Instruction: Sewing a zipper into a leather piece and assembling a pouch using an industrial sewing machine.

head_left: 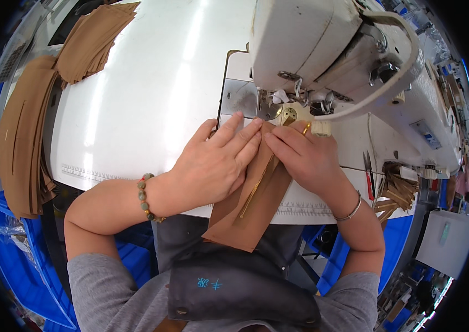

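Note:
A brown fabric piece (pixel 229 227) with a gold zipper (pixel 250 202) along it lies under both hands, running from the sewing machine's metal plate (pixel 241 95) over the table's front edge. My left hand (pixel 215 157) presses on it with fingers stretched out, the fingertips just in front of the needle area. My right hand (pixel 306 155), a gold ring on one finger, has its fingers drawn together on the piece's upper right part, beside the presser-foot area (pixel 281 98); its thumb is largely hidden.
The white machine head (pixel 306 39) and curved bar overhang the right hand. Stacked brown pieces (pixel 24 138) lie at the left of the white table (pixel 135 94). Red-handled scissors (pixel 369 182) and brown scraps (pixel 397 191) lie at the right. Blue bins (pixel 13 238) flank the table below.

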Action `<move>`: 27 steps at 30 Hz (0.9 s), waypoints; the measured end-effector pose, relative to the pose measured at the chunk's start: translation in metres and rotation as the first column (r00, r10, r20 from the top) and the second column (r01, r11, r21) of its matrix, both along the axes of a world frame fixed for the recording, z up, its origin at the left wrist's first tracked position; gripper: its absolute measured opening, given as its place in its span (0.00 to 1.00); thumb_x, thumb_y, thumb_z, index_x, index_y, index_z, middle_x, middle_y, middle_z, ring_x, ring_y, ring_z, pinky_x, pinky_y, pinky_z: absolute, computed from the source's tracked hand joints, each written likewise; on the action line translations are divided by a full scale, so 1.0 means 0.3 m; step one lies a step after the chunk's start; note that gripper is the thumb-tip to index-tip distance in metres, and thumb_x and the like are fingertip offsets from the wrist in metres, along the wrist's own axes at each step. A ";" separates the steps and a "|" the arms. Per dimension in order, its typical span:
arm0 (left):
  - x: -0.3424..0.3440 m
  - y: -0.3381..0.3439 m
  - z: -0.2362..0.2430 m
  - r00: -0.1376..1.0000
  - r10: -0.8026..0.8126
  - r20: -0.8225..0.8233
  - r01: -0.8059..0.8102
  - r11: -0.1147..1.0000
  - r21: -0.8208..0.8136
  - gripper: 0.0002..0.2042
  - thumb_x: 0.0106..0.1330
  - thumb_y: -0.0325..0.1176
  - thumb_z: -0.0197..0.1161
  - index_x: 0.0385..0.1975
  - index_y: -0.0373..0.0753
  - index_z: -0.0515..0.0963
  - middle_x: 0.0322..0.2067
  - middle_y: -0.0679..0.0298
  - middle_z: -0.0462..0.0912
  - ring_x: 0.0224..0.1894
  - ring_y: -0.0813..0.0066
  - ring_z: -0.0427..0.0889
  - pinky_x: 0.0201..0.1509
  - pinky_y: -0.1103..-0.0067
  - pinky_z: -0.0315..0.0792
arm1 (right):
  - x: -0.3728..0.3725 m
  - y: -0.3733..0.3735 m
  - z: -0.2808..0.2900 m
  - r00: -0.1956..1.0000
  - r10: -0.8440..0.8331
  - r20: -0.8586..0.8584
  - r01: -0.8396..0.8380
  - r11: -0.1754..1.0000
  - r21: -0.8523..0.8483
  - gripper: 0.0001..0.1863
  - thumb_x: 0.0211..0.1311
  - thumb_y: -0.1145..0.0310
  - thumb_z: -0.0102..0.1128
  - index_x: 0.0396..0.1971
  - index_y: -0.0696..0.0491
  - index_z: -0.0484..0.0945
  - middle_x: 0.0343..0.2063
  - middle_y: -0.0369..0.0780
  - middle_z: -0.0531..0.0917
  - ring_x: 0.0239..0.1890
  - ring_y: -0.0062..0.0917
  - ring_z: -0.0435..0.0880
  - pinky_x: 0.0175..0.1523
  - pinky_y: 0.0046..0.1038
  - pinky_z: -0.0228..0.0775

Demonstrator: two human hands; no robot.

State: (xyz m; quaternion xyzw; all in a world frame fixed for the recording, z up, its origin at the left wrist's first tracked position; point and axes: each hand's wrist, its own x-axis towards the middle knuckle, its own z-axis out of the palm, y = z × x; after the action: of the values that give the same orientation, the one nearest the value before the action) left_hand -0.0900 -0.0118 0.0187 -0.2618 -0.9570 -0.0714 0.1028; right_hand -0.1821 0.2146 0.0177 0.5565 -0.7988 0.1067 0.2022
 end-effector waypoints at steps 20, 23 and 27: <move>-0.046 0.030 -0.005 0.993 0.107 -0.050 -0.107 0.994 0.011 0.28 0.59 0.35 0.66 0.62 0.34 0.77 0.67 0.59 0.76 0.63 0.57 0.75 0.64 0.61 0.70 | -0.017 -0.003 -0.030 0.989 -0.118 0.093 0.107 0.988 0.116 0.27 0.52 0.79 0.62 0.56 0.50 0.84 0.58 0.33 0.84 0.60 0.30 0.83 0.45 0.29 0.84; -0.064 0.033 -0.014 0.987 0.132 -0.092 -0.130 0.991 0.036 0.28 0.60 0.35 0.65 0.62 0.34 0.77 0.67 0.59 0.77 0.63 0.57 0.75 0.63 0.61 0.70 | -0.036 -0.003 -0.046 0.988 -0.135 0.077 0.130 0.989 0.067 0.29 0.52 0.80 0.62 0.58 0.47 0.84 0.60 0.31 0.83 0.63 0.28 0.82 0.45 0.29 0.84; -0.074 0.035 -0.019 0.984 0.156 -0.090 -0.151 0.987 0.062 0.27 0.61 0.35 0.65 0.62 0.33 0.77 0.66 0.58 0.77 0.63 0.57 0.75 0.62 0.62 0.70 | -0.048 0.000 -0.059 0.985 -0.162 0.050 0.159 0.985 0.072 0.29 0.53 0.80 0.63 0.58 0.46 0.84 0.60 0.31 0.84 0.62 0.28 0.83 0.46 0.29 0.84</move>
State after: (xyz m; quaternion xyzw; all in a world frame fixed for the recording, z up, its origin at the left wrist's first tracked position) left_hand -0.1122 -0.0013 0.0130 -0.1875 -0.9660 -0.0770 0.1604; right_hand -0.1964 0.2146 0.0001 0.4937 -0.8495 0.0785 0.1688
